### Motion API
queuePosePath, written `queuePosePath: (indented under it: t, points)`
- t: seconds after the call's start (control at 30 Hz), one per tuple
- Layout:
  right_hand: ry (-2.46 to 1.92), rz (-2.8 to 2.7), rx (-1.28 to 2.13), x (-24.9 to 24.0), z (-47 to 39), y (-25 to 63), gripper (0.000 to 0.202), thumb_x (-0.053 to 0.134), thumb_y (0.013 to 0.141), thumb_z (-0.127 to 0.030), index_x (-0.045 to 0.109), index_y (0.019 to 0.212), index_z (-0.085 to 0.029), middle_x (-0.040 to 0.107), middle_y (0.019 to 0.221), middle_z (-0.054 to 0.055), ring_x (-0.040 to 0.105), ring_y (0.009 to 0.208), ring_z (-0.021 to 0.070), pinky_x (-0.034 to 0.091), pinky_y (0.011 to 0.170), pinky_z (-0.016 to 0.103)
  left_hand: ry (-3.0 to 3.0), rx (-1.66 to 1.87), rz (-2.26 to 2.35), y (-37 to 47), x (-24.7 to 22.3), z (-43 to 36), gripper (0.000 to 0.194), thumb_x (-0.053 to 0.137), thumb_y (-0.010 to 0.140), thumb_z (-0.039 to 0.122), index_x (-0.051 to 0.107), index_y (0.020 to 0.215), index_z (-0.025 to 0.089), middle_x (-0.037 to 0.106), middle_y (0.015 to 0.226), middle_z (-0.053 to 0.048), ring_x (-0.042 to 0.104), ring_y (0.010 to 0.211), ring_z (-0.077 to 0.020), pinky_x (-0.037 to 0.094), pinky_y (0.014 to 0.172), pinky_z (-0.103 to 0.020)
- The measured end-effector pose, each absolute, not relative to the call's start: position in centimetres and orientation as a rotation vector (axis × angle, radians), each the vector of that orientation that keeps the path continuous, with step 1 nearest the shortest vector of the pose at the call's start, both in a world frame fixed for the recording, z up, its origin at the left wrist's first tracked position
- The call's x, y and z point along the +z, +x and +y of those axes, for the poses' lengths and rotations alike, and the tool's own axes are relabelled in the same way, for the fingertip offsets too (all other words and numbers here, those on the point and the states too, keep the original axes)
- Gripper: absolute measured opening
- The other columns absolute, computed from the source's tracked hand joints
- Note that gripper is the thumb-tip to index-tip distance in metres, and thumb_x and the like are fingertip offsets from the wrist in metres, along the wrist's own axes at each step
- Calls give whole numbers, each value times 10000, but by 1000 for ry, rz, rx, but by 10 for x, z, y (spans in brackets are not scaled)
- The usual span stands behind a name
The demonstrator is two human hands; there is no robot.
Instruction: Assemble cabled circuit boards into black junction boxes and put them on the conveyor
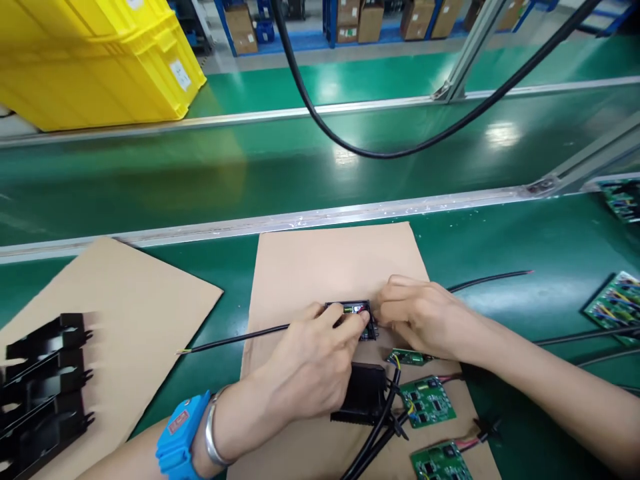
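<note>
A small open black plastic housing (370,331) with a circuit board (354,309) in it lies on the brown cardboard sheet (335,260). My left hand (315,360) grips the housing from the near side, fingertips pressed over the board. My right hand (425,313) is closed at the housing's right end; its fingertips hide what they pinch. One black cable (235,340) runs left from behind my left hand to bare wire ends. Another black cable (490,279) emerges behind my right hand. Below my left hand lies a second black housing (364,393).
Green circuit boards (429,402) with cables lie on the cardboard near my right forearm. Several black housings (45,380) sit on the left cardboard (125,320). More boards (617,300) are far right. A yellow bin (110,73) stands back left; a thick black cable (380,155) hangs overhead.
</note>
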State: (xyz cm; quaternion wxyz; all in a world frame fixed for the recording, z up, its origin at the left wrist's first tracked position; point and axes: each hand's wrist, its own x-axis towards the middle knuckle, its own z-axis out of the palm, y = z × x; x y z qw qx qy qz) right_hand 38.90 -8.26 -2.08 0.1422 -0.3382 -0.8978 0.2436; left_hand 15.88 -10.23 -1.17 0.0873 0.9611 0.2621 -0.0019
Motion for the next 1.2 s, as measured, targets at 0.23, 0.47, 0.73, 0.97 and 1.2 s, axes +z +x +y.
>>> queuePosePath:
  t: [0.23,0.47,0.73,0.97,1.2]
  points:
    - [-1056,-2559,696,-26,-81,393,65,626,876,-168,687,889,-186,633,869,35,538,877,193,421,821,331,2481,640,899,132,-22,-94,467,424,833,54,552,1270,156,588,1081,-88,530,954,-206,476,824,-349]
    - [-1120,-2522,786,-21,-79,407,174,678,844,-239,696,1013,-202,651,940,43,557,935,206,433,838,324,2295,242,1221,113,-1,-79,230,577,725,119,559,939,199,574,983,-31,547,936,-214,461,805,-350]
    - [-1209,-2667,593,-18,-79,416,46,565,845,-145,589,839,-183,603,875,54,537,865,224,430,780,360,2324,-19,1240,108,1,-70,76,547,801,143,520,815,213,564,858,-10,529,845,-207,413,739,-334]
    - [-1322,-2633,584,-13,-79,420,95,523,858,-137,584,919,-178,630,936,73,578,891,244,449,779,369,2316,36,1331,112,2,-74,84,547,816,147,495,803,211,559,865,-4,530,795,-184,397,690,-309]
    - [-1332,-2591,629,-8,-74,426,96,521,866,-136,590,904,-192,639,943,52,593,889,230,444,747,334,2351,31,1359,111,3,-72,56,542,838,182,502,815,212,562,866,-10,550,786,-189,429,671,-313]
